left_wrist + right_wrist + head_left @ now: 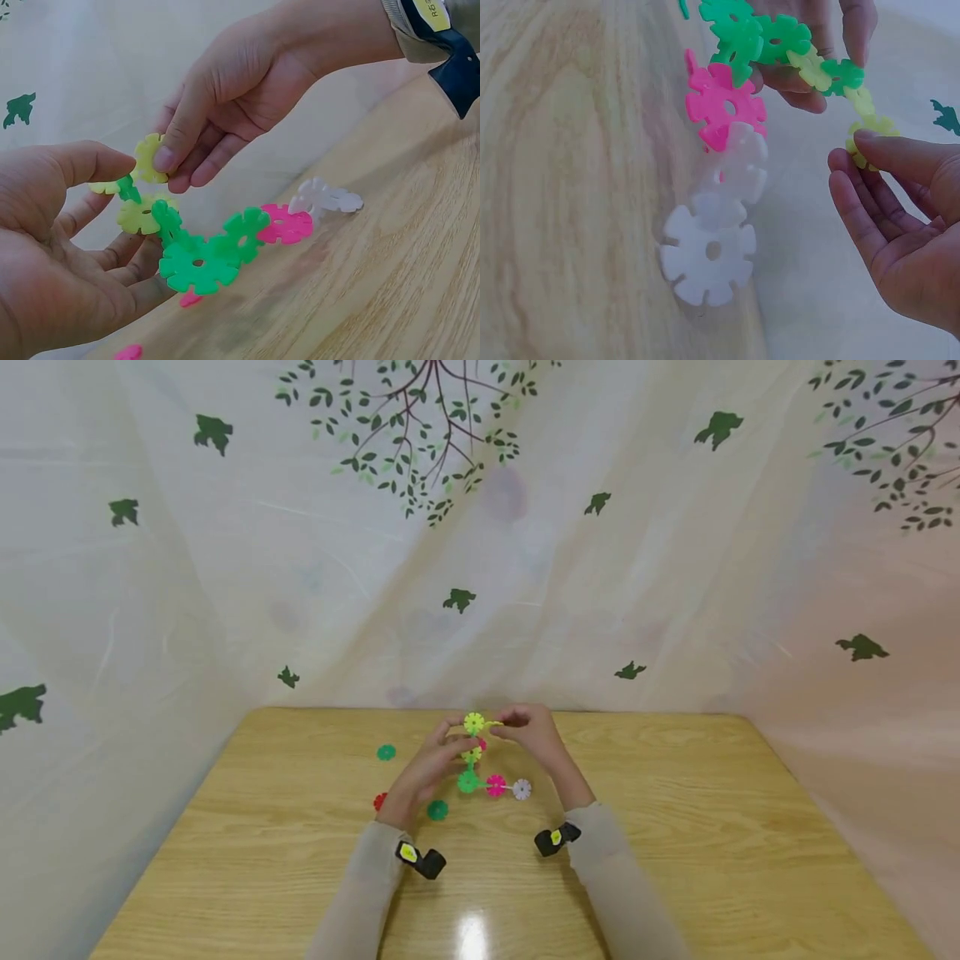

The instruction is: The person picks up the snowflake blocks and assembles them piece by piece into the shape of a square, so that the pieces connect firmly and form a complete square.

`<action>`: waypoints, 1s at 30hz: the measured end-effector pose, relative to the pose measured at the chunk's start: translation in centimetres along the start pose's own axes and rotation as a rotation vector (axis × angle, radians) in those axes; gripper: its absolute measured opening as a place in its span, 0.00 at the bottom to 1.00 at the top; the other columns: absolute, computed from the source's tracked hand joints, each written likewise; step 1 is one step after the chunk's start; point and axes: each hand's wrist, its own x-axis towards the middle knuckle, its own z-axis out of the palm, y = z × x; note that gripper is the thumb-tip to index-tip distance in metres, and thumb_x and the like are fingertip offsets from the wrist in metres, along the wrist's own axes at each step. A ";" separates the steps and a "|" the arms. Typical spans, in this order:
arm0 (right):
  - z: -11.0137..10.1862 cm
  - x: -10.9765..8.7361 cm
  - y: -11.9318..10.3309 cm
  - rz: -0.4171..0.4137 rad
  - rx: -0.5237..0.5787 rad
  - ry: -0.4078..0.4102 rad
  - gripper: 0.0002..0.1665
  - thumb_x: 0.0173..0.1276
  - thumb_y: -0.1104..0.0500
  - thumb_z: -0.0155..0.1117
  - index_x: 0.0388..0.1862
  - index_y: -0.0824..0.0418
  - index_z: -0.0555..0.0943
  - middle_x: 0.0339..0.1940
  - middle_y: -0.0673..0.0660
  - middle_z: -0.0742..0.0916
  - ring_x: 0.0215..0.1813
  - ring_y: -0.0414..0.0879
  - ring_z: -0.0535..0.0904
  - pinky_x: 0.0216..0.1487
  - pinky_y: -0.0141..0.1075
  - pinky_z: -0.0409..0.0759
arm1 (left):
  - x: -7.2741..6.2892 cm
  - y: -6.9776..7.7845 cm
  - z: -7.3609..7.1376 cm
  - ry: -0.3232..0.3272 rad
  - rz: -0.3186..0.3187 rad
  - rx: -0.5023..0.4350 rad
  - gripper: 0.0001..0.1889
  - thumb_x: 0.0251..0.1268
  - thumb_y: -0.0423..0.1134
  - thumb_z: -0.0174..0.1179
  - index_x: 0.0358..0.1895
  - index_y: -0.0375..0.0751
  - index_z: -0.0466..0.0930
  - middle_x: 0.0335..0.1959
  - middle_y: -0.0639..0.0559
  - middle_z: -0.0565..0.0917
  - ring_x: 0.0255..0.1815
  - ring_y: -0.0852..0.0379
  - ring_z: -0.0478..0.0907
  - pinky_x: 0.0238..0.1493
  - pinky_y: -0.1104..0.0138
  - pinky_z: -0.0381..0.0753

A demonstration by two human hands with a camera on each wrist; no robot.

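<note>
A chain of interlocking flower-shaped plastic discs hangs between the two hands. Its green discs (199, 264) turn a corner towards a pink disc (289, 223), and white discs (712, 251) form the tail near the tabletop. My left hand (429, 764) holds the chain by its yellow and green part, thumb and fingers on either side. Between thumb and fingers, my right hand (538, 739) pinches a yellow disc (150, 159) at the chain's upper end. That disc meets another yellow one by the left fingertips; whether they are slotted together, I cannot tell.
On the wooden table (675, 827), a green disc (386, 752) lies beyond the left wrist. Another green disc (438, 810) and a partly hidden red disc (380, 801) lie beside that forearm. A leaf-patterned cloth (360, 568) hangs behind the table's far edge.
</note>
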 end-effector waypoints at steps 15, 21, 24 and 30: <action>0.0 -0.2 -1.0 0.034 -0.022 0.019 0.07 0.65 0.71 0.71 0.39 0.75 0.86 0.42 0.73 0.88 0.40 0.47 0.83 0.39 0.27 0.82 | 0.0 0.2 0.3 -0.016 -0.010 0.036 0.20 0.79 0.36 0.53 0.68 0.40 0.63 0.62 0.36 0.74 0.47 0.55 0.79 0.56 0.56 0.80; 0.0 -1.0 -3.4 0.039 -0.010 0.007 0.07 0.64 0.72 0.71 0.39 0.77 0.85 0.42 0.75 0.87 0.40 0.49 0.85 0.40 0.28 0.83 | 0.1 0.2 0.4 -0.003 -0.008 0.018 0.17 0.81 0.37 0.51 0.66 0.41 0.66 0.59 0.36 0.77 0.44 0.56 0.80 0.55 0.55 0.80; 0.0 -1.3 -3.9 0.032 0.008 0.007 0.07 0.64 0.73 0.70 0.39 0.78 0.85 0.41 0.75 0.87 0.39 0.48 0.85 0.40 0.27 0.83 | 0.1 0.2 0.5 0.015 -0.016 -0.009 0.14 0.82 0.40 0.49 0.64 0.43 0.68 0.55 0.38 0.79 0.41 0.58 0.80 0.52 0.58 0.81; 0.3 -1.4 -3.7 0.001 0.020 -0.014 0.07 0.64 0.73 0.70 0.38 0.79 0.84 0.40 0.75 0.87 0.38 0.44 0.84 0.40 0.27 0.83 | -0.1 0.0 0.7 0.085 -0.024 -0.054 0.12 0.82 0.41 0.50 0.59 0.40 0.72 0.47 0.45 0.83 0.38 0.60 0.80 0.45 0.62 0.81</action>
